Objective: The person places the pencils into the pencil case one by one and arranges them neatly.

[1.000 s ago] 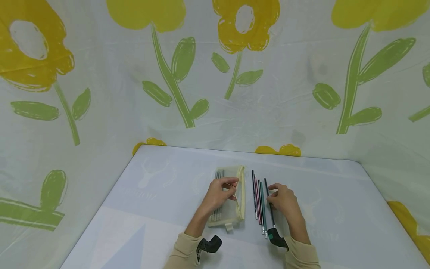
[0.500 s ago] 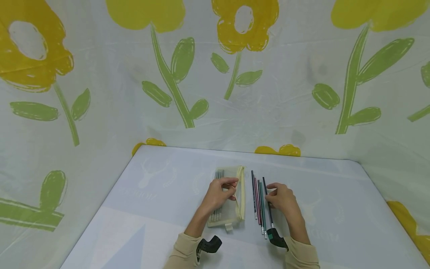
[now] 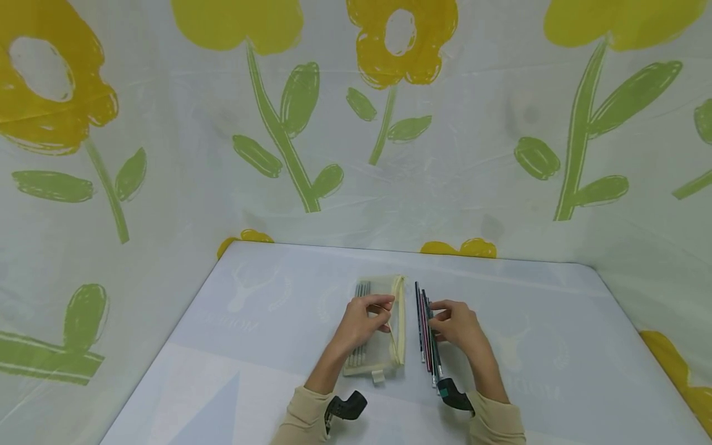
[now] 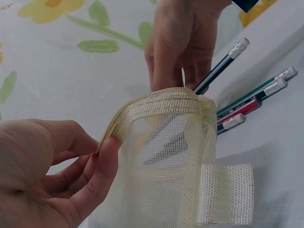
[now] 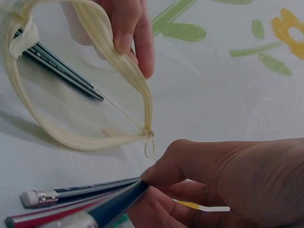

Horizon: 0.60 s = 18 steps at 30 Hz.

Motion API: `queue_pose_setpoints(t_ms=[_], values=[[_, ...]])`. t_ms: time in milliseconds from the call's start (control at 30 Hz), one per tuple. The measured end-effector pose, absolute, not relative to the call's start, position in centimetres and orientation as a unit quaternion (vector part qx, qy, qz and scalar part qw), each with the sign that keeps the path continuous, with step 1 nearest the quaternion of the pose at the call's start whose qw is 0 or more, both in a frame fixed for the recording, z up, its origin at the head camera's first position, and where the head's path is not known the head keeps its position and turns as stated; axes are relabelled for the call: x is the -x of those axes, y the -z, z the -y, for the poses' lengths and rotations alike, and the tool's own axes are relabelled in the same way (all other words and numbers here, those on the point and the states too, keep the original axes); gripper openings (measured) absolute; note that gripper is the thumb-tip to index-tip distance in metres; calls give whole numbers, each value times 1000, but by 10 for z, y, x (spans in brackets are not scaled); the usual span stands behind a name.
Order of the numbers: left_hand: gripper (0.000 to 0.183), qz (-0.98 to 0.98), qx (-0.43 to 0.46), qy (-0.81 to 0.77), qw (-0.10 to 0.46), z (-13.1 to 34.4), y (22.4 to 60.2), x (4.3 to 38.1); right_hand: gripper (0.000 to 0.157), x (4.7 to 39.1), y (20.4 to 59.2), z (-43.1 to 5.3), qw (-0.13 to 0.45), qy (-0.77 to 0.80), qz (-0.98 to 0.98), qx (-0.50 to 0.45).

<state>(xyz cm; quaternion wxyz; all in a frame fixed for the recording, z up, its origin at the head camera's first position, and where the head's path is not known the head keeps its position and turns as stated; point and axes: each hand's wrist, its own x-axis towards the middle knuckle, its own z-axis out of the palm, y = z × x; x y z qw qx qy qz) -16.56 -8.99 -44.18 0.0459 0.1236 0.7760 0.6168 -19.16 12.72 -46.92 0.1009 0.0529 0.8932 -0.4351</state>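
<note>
My left hand (image 3: pixel 363 320) pinches the zippered edge of a cream mesh pencil case (image 4: pixel 161 180), holding its mouth apart. In the right wrist view several dark pencils (image 5: pixel 61 71) lie inside the case. My right hand (image 3: pixel 460 326) pinches a dark pencil (image 5: pixel 118 203) with a white eraser end, thumb and fingertips around its shaft. The pencil is tilted, its eraser toward me, just right of the case. Below it, several loose pencils (image 4: pixel 259 92), dark blue, red and green, lie side by side on the table. My fingers partly hide them in the head view.
The white table (image 3: pixel 267 309) extends on both sides of the hands, its far edge meeting a flower-printed cloth (image 3: pixel 445 185). A fabric tab (image 4: pixel 228 194) sticks out from the case's near end. Black wrist cameras (image 3: pixel 349 405) sit below both hands.
My right hand has moved left with the dark pencil, from beside the loose pencils to over them. The left hand keeps its pinch on the case edge, nearly still.
</note>
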Motion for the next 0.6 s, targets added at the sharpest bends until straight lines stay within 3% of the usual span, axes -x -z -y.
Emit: queue_pose_setpoints(t_ms=[600], values=[[35,-766,-133,-627,46,86,446,167,37,194,472,-108,100,490,-866,-11]])
